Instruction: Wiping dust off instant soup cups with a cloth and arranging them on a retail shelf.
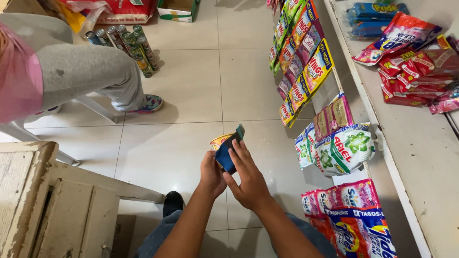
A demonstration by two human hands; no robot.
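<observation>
Both hands are meeting above the tiled floor [189, 90], with a small stack of packets [227, 150] caught between them: a dark blue packet is facing up and an orange and yellow one is peeking out behind it at the upper left. The left hand [211, 174] is curling closed around the stack's lower left edge, while the right hand [249, 180] is lying over its right side, fingers [238, 154] stretching along the blue face and gripping it. Hanging strips of sachets [301, 59] and a white shelf [422, 155] are standing just to the right, and a seated person [60, 68] is sitting well apart at the left.
</observation>
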